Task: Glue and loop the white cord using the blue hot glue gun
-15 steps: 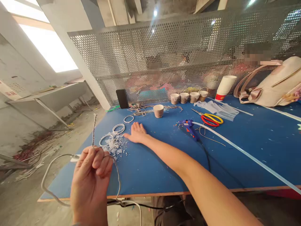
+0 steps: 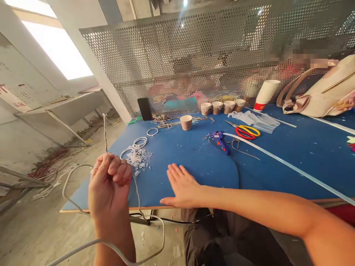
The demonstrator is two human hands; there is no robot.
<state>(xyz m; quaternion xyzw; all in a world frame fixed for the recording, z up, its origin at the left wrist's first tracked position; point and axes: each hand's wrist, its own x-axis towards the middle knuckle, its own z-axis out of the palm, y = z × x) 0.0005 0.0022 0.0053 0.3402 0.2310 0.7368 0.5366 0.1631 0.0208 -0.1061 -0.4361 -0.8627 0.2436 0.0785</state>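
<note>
My left hand point(image 2: 111, 183) is closed around a thin grey-brown cord point(image 2: 105, 133), held up at the table's left side. The cord's frayed end points upward above my fingers, and a length hangs from the hand down past the table edge. My right hand point(image 2: 184, 188) lies flat on the blue table point(image 2: 158, 184) near its front edge, fingers spread, holding nothing. Beyond my left hand are white rings point(image 2: 140, 142) and a scatter of pale broken flakes point(image 2: 140, 158). A small cord-wrapped cup point(image 2: 186, 123) stands farther back.
A blue glue gun point(image 2: 220, 140) with a long clear glue stick lies right of centre, near red-and-yellow scissors point(image 2: 246, 132). Small cups point(image 2: 217, 108), a paper-cup stack point(image 2: 267, 95), a phone point(image 2: 144, 109) and a bag point(image 2: 321, 92) line the back. A pale cable point(image 2: 163, 236) loops below the table edge.
My right hand has slid from beside the rings back toward the front edge, still flat on the table. My left hand keeps its hold on the cord. The camera view has tilted slightly down.
</note>
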